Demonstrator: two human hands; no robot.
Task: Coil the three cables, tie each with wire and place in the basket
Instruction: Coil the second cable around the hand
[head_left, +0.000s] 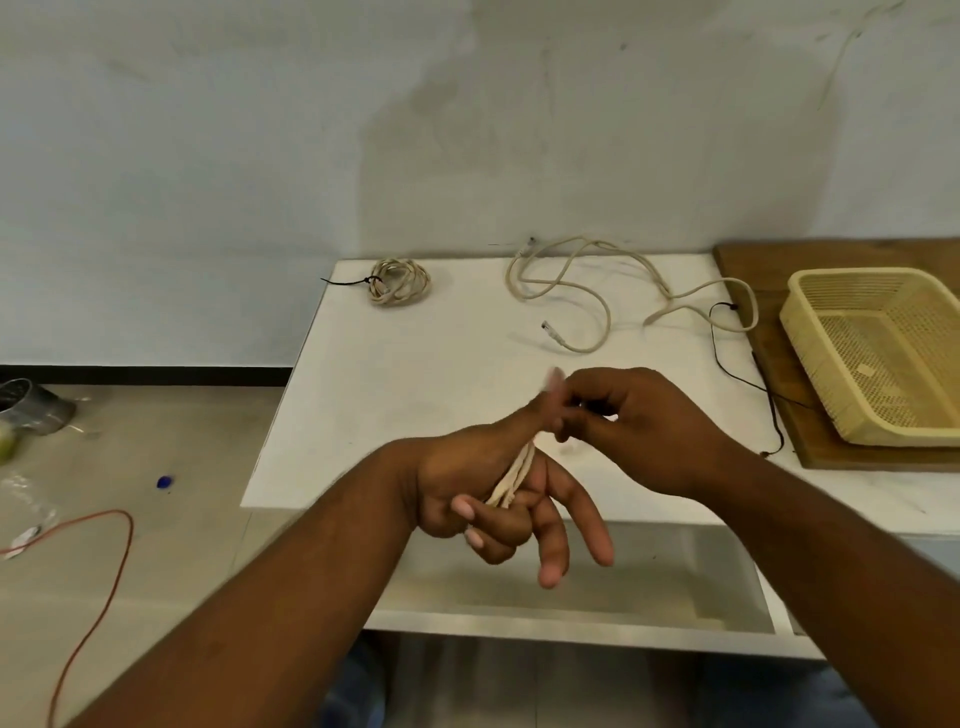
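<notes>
My left hand (483, 488) grips a coiled beige cable (514, 475) in its palm, with two fingers stretched out. My right hand (639, 426) pinches something small at the top of that coil; what it pinches is hidden by the fingers. A second beige cable (399, 282), coiled and tied with black wire, lies at the table's far left. A third beige cable (582, 291) sprawls loose at the far middle. A black wire (743, 382) trails beside it. The yellow basket (810, 358) stands on the right.
The white table (415, 374) carries a brown wooden board (779, 374) under the basket. On the floor at left lie a red cord (111, 587), a metal can (31, 405) and a small blue cap (164, 482).
</notes>
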